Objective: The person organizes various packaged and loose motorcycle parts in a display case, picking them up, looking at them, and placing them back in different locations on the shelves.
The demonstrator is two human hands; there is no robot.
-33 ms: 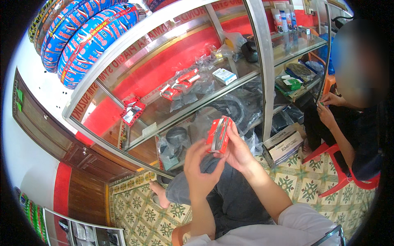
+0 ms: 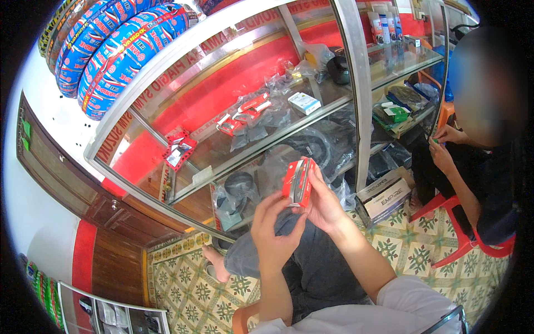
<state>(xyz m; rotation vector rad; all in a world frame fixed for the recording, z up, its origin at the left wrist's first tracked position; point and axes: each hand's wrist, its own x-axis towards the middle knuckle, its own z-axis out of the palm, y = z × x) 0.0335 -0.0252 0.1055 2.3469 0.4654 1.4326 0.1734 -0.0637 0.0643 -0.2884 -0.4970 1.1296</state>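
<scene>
A small red cardboard box (image 2: 297,181) with a dark and silver band is held tilted above my lap. My right hand (image 2: 327,207) grips its right side, the thumb lying along the edge. My left hand (image 2: 273,227) is curled at the lower left end of the box. Its fingertips touch the left side, and the thumb is at the bottom corner, leaving a gap between thumb and palm. The box's underside and some right fingers are hidden.
A glass display case (image 2: 222,161) stands ahead, with bagged parts and boxes on its shelves. Wrapped tyres (image 2: 130,55) hang at upper left. An open carton (image 2: 384,197) sits on the tiled floor (image 2: 239,284). At right, a person on a red chair (image 2: 439,209) handles something small.
The red box and my left hand have shifted very slightly, with the box tilting a little. My right hand keeps its grip.
</scene>
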